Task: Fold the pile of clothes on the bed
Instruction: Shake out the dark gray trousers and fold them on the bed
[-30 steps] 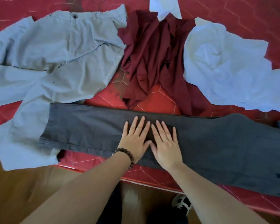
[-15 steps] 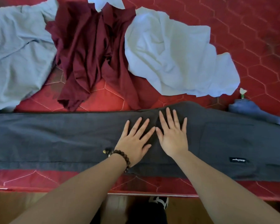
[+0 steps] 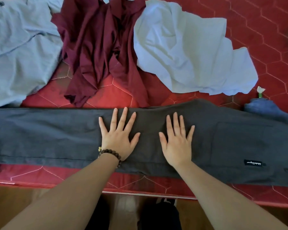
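Observation:
Dark grey trousers (image 3: 48, 135) lie folded lengthwise across the near edge of the bed, a small black label near their right end. My left hand (image 3: 117, 136), with a bead bracelet on the wrist, presses flat on them, fingers spread. My right hand (image 3: 177, 140) lies flat on the same trousers a hand's width to the right, holding nothing. Behind them lie unfolded clothes: light grey trousers (image 3: 18, 52) at the far left, a crumpled maroon garment (image 3: 96, 47) in the middle and a rumpled white shirt (image 3: 186, 52) to the right.
The bed has a red quilted cover (image 3: 272, 30) with a hexagon pattern. A blue garment (image 3: 269, 110) with a small white and green tag pokes out at the right edge. Wooden floor (image 3: 10, 201) and my shoes lie below the bed's front edge.
My hands, side by side before, have slid apart along the grey trousers, the left leftward and the right rightward. The view has shifted right along the bed.

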